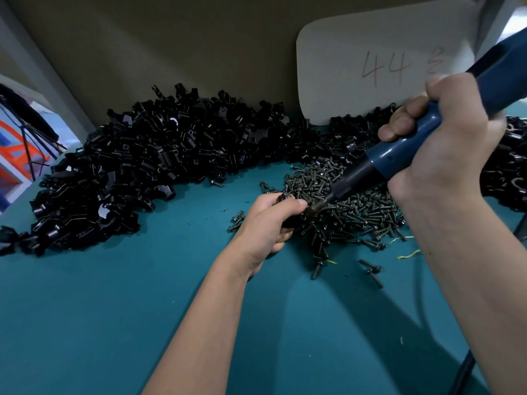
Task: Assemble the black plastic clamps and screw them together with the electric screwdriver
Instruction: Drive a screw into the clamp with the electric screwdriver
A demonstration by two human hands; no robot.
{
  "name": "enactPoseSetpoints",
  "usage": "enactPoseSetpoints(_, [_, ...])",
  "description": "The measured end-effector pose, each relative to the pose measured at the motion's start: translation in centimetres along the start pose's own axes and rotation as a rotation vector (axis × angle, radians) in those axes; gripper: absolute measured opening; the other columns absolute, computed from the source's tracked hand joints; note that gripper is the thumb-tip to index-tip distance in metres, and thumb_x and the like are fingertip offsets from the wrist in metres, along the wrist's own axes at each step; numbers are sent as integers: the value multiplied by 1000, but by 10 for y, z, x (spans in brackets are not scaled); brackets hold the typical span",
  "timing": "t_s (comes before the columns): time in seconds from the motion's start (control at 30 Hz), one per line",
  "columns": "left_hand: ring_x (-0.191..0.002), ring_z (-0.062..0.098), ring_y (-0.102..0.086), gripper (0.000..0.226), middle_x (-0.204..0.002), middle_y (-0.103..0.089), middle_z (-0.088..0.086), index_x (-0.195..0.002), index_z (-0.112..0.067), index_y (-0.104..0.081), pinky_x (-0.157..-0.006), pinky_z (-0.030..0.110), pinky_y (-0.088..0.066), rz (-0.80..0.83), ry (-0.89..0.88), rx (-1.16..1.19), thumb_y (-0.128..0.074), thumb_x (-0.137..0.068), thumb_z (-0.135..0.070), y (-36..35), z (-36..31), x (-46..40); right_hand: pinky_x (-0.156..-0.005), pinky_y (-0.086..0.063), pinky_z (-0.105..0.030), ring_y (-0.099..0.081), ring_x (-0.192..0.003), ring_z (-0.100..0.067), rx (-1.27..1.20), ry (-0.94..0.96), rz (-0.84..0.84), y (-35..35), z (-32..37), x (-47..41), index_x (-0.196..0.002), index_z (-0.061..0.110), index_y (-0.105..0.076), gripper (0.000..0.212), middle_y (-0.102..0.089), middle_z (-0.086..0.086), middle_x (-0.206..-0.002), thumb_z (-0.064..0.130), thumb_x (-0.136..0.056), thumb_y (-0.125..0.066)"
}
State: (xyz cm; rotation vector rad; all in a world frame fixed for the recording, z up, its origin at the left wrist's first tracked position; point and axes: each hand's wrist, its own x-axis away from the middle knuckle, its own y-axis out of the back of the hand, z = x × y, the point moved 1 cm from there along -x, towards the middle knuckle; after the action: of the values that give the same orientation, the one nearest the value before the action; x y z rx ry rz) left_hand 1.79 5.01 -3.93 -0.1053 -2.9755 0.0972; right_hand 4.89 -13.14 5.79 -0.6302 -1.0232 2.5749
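Forearms were seen coming in from the bottom edge, bare, crossing a big open stretch of teal table (85, 323) where plenty of free room was left toward the lower left. Further up, that room was hemmed in: a huge heap of black plastic clamps (137, 166) was piled along the back, right up against a brownish cardboard wall (171, 38), and a loose pile of dark screws (342, 201) was spread just right of centre, with a few strays scattered at its fringe. A pale card (370, 61) with "44" scrawled in red was leaned on the wall behind.

The left hand (271, 220) was closed around a single black clamp (285, 198), held at the near edge of the screw pile; only a bit of it could be made out past the fingers. The right hand (445, 132) was wrapped tight around the blue electric screwdriver (405, 155). Its long axis was slanted from upper right down to lower left, with the dark tip pressed against the clamp beside the left thumb. Whether a screw was on the bit couldn't be told.
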Motion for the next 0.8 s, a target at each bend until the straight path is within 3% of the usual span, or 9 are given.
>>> enactPoseSetpoints(0.2, [-40,5,-25,22,-57,-32,-9,-76,-22,-49,-38,18,-17,-9,10,-6,-68,-78,-34,1,0,-1,-53,-39,-30,-41,-48,-18,-13,8,-4,0,-2,2,-93,9,-42,19,-44,-5,-62,-1,-87,-57])
enactPoseSetpoints(0.47, [-43,7,-22,24,-59,-29,-8,-65,-27,-49,-39,18,-15,-6,1,8,-68,-79,-32,1,0,-1,-52,-39,-29,-40,-47,-18,-14,16,-10,-2,-4,4,-100,6,-42,22,-44,-5,-62,0,-86,-58])
enactPoseSetpoints(0.63, [-43,7,-22,23,-59,-29,-7,-60,-30,-55,-39,19,-15,4,-7,9,-68,-79,-32,0,-1,-1,-52,-38,-29,-40,-47,-17,-12,10,14,-2,-4,6,-81,10,-43,18,-43,-4,-61,-1,-85,-57])
enactPoseSetpoints(0.8, [-43,7,-22,24,-59,-28,-6,-62,-28,-50,-39,18,-14,-1,-9,9,-67,-79,-31,2,-1,-1,-52,-37,-29,-39,-47,-17,-21,8,26,-3,-4,6,-79,11,-42,20,-42,-4,-61,-1,-85,-57])
